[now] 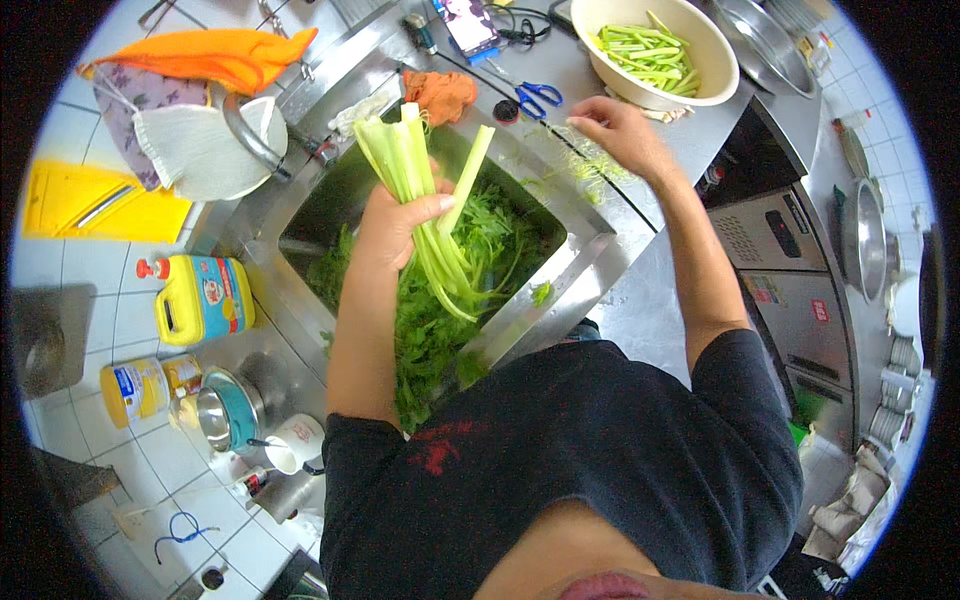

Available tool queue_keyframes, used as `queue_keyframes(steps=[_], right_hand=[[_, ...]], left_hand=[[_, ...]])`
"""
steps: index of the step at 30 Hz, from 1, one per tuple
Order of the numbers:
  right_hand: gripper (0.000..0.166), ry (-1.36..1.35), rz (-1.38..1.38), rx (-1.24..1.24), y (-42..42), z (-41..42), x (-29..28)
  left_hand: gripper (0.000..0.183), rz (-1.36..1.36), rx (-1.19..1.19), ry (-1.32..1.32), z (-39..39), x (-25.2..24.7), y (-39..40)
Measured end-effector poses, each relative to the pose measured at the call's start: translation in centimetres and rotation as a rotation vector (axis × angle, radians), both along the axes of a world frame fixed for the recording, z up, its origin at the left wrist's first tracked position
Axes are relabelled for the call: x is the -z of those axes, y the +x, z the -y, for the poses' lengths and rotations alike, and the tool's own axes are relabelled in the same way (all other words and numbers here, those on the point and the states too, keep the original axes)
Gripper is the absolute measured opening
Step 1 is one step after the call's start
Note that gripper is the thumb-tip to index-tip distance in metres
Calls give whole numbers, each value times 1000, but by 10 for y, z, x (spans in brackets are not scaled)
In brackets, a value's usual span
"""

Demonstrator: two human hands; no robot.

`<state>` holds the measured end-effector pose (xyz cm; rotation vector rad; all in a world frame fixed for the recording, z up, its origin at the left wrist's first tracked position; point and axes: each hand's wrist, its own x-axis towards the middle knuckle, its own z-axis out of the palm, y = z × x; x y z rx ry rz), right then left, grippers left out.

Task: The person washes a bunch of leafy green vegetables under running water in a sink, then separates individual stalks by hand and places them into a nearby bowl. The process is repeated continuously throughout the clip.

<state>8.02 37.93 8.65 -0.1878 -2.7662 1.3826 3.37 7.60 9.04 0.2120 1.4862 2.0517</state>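
My left hand (394,221) grips a bunch of celery (416,172) above the sink (300,247). The cut stalk ends point away from me, and one stalk (472,176) splays out to the right. Leafy celery tops (442,337) hang and lie in the basin and over its near edge. Out over the steel counter, my right hand (619,135) has its fingers drawn together; whether a strand is between them is unclear. Pale green stringy celery scraps (596,169) lie just below that hand.
Blue-handled scissors (534,97), a small black round thing (506,112) and an orange cloth (441,96) lie behind the sink. A cream bowl (709,79) holds cut celery pieces (649,56). A phone (466,26) stands farther back. A yellow detergent jug (206,300) stands left.
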Motion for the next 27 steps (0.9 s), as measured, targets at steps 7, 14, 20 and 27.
queue_keyframes(steps=[7, 14, 20, 27], right_hand=[[19, -749, 2, -232, 13, 92, -27], [18, -828, -258, 142, 3, 35, -46], [38, -1238, -234, 288, -6, -34, -29], [36, 203, -434, -290, 8, 92, -73]], left_hand=[[45, -95, -37, -10, -19, -7, 11], [39, -22, 69, 126, 2, 0, 6], [31, -33, 210, 144, -7, -9, 10], [31, -145, 175, 17, -28, -14, 18]])
